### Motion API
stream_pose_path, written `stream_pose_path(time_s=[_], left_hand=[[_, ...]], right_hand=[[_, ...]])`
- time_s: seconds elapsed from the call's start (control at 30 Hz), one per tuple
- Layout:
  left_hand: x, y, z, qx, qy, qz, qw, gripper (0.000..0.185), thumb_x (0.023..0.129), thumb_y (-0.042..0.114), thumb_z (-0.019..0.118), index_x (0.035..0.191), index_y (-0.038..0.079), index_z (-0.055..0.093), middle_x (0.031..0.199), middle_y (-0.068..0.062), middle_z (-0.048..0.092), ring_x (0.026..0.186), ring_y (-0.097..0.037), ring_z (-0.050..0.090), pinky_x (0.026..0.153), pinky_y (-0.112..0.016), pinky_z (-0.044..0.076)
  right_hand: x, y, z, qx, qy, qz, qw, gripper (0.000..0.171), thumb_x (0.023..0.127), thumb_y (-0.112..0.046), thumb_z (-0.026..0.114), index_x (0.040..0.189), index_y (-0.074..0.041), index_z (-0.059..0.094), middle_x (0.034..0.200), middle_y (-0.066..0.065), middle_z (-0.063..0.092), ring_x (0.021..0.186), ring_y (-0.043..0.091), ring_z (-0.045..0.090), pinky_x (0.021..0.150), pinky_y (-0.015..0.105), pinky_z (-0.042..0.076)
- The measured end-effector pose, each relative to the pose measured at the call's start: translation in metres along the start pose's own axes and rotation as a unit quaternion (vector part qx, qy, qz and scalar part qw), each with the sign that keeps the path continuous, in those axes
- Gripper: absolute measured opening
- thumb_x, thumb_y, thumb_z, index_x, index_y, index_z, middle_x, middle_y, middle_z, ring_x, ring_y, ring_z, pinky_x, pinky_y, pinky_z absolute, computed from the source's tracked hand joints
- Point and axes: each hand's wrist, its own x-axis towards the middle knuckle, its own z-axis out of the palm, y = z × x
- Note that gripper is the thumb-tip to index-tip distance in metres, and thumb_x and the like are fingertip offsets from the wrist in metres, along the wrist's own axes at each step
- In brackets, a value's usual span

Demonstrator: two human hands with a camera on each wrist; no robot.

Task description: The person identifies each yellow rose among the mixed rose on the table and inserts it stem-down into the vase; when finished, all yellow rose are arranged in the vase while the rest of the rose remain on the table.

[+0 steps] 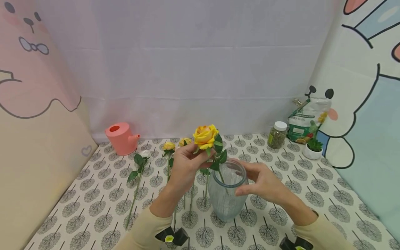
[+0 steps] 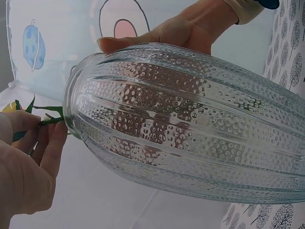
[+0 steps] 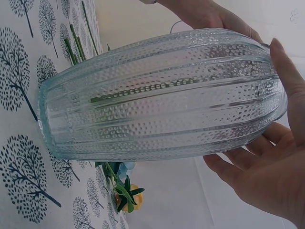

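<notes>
A yellow rose with green leaves is pinched just under its bloom by my left hand. Its stem passes down through the mouth of a clear ribbed glass vase. In the left wrist view, the left hand is right beside the vase's rim. My right hand holds the vase near its rim, thumb at the front and fingers at the far side. The right wrist view has the right hand around the upper part of the vase, which stands upright on the patterned cloth.
Left of the vase lie a white rose and several other flowers, including a yellow one. A pink watering can stands at the back left. At the back right are a lidded jar, a bag and a small potted succulent.
</notes>
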Motion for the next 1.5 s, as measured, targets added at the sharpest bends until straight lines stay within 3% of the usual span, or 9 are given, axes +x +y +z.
stream_pose_path(time_s=[0.2,0.37,0.7,1.0,1.3,1.5], left_hand=[[-0.001,-0.004,-0.002,0.026,-0.020,-0.004,0.9994,0.036,0.091,0.000,0.068,0.125,-0.011,0.063,0.112,-0.017,0.066,0.084,-0.016,0.071,0.080,-0.035,0.061],[0.000,-0.004,-0.002,0.033,-0.033,0.001,0.9989,0.036,0.091,-0.002,0.068,0.125,-0.012,0.062,0.117,-0.021,0.064,0.088,-0.017,0.071,0.084,-0.038,0.060],[0.001,-0.008,-0.001,0.045,-0.029,-0.012,0.9985,0.034,0.093,0.005,0.070,0.125,-0.005,0.066,0.110,-0.022,0.069,0.091,-0.021,0.071,0.097,-0.041,0.053],[0.002,-0.017,-0.002,0.066,-0.034,-0.022,0.9970,0.034,0.093,0.005,0.070,0.124,-0.007,0.066,0.127,-0.018,0.065,0.122,-0.025,0.060,0.104,-0.041,0.048],[0.006,-0.025,-0.006,0.066,-0.049,-0.045,0.9956,0.034,0.094,0.013,0.071,0.123,-0.005,0.067,0.124,-0.015,0.068,0.124,-0.025,0.059,0.107,-0.043,0.045],[0.007,-0.025,-0.009,0.066,-0.072,-0.058,0.9935,0.034,0.096,0.011,0.068,0.125,-0.006,0.065,0.134,-0.015,0.062,0.133,-0.025,0.051,0.111,-0.045,0.040]], right_hand=[[-0.001,0.000,0.001,-0.013,0.007,0.003,1.000,0.080,0.080,-0.006,0.083,0.148,0.005,0.041,0.148,0.023,0.046,0.133,0.026,0.050,0.107,0.027,0.040],[-0.001,-0.001,0.001,-0.018,0.013,0.008,1.000,0.082,0.079,-0.006,0.084,0.146,0.010,0.040,0.149,0.025,0.043,0.134,0.035,0.046,0.107,0.025,0.039],[-0.002,0.001,0.001,0.000,0.007,-0.002,1.000,0.082,0.080,-0.008,0.084,0.146,0.010,0.039,0.151,0.025,0.040,0.138,0.030,0.041,0.110,0.025,0.037],[-0.001,0.001,0.001,-0.003,0.007,-0.003,1.000,0.081,0.080,-0.009,0.084,0.148,0.003,0.041,0.152,0.018,0.042,0.137,0.019,0.044,0.109,0.027,0.038],[0.001,0.003,0.001,-0.017,0.003,-0.019,1.000,0.076,0.081,-0.007,0.083,0.147,0.000,0.046,0.150,0.014,0.047,0.134,0.017,0.049,0.110,0.030,0.039],[0.000,0.003,0.001,-0.027,0.011,-0.018,0.999,0.073,0.080,-0.007,0.084,0.144,-0.001,0.051,0.146,0.012,0.053,0.130,0.017,0.054,0.109,0.029,0.040]])
